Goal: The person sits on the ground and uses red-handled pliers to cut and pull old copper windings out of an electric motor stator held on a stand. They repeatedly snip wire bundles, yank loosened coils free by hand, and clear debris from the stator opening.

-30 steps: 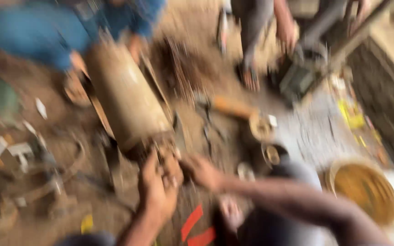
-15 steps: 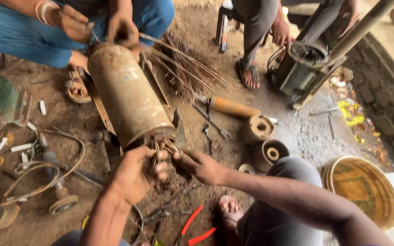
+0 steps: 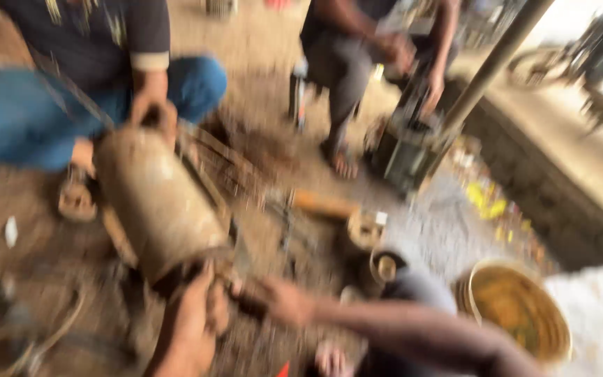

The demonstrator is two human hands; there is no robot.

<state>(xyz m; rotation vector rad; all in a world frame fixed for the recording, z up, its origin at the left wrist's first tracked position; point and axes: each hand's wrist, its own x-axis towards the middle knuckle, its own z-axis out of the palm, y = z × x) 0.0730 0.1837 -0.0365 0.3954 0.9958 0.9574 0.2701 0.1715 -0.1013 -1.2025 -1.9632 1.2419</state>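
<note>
While the frame is motion-blurred, the left hand [image 3: 193, 328] can be seen curled against the near end of the rusty brown metal cylinder [image 3: 155, 202], its fingers folded around what seem to be wire ends protruding there; the exact grip cannot be told. Opposite it, the right hand [image 3: 280, 300] reaches in from the right, fingers drawn together toward the same opening, apparently pinching something small, though blur hides what. Both hands thus meet at the cylinder's near mouth, the body of the cylinder lying tilted on the dirt floor [image 3: 259, 139] and extending away up-left. Judged from this, the step in hand is working the windings at this end; the next move would call for a firm, steady pull in line with the cylinder's axis. At the far end, another person's hand [image 3: 149, 112] steadies the cylinder. Further right lie a wooden-handled tool [image 3: 322, 204], a round yellow-lined basin [image 3: 518, 311], and a second co-worker beside a grey machine [image 3: 403, 150].
</note>
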